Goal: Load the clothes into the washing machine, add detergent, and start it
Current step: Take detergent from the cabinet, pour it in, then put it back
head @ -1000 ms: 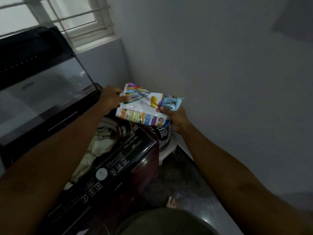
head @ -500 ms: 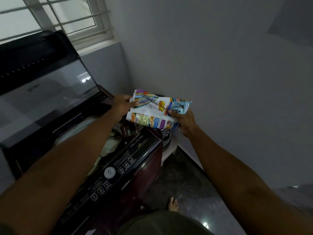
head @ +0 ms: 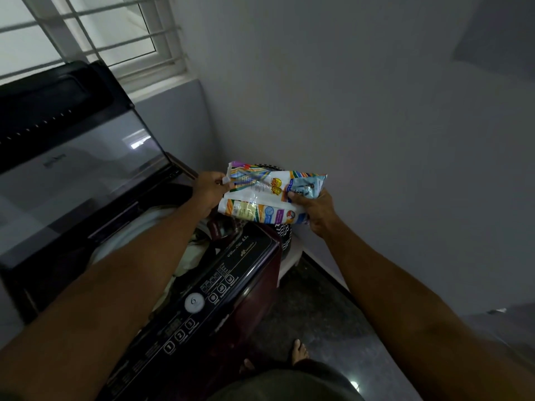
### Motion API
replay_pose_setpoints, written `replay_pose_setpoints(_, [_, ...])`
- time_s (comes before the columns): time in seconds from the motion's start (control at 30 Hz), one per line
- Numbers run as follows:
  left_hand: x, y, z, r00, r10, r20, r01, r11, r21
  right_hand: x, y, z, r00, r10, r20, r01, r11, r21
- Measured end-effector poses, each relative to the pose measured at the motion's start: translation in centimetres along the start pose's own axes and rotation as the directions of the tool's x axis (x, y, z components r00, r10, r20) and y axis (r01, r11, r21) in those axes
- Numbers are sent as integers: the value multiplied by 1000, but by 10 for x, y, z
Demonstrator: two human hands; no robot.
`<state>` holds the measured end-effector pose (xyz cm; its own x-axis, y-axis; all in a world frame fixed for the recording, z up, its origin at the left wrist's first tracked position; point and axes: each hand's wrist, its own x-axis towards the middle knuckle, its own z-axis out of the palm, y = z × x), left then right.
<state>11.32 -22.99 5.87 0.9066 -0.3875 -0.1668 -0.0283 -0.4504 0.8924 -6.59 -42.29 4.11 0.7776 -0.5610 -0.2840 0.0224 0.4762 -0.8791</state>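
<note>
A colourful detergent packet [head: 260,195] lies sideways in the air above the right rear corner of the top-loading washing machine [head: 246,273]. My left hand [head: 207,189] pinches its left end, near the torn top. My right hand [head: 314,209] grips its right end from below. The machine's glass lid [head: 75,169] stands raised at the left. Pale and dark clothes [head: 197,253] lie in the drum, mostly hidden by my left forearm. The dark control panel [head: 197,302] with a white round knob faces me.
A white wall runs along the right, meeting a barred window [head: 95,33] at the back. A black-and-white patterned container [head: 285,230] on a white stand sits in the corner behind the machine. My bare foot [head: 299,350] rests on the dark floor.
Both hands and the packet have stayed together; the view has tilted slightly down and left, so they appear a little further right and lower. The grip is unchanged.
</note>
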Motion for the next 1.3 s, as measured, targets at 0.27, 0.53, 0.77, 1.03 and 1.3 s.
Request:
replay_pose_setpoints(0.27, [-3,-8,-1,1000,-18,9,18,999,-43,-7,0,2,1000,-19,8,19,1000,-7])
replay_pose_setpoints(0.53, [-3,-10,0,999,-27,-28,30,995,90,-8,-5,7,1000,-1,20,1,1000,-1])
replay_pose_setpoints(0.77, [-6,-10,1,998,13,-59,-2,981,195,-8,-9,9,999,-22,24,23,998,-50])
replay_pose_setpoints(1.03, [-3,-11,4,999,-4,-49,14,975,220,-10,-9,6,999,-33,17,34,998,-57])
replay_pose_setpoints(1.3, [-7,-11,10,997,19,-76,8,942,336,-3,-15,0,997,-73,41,76,993,-90])
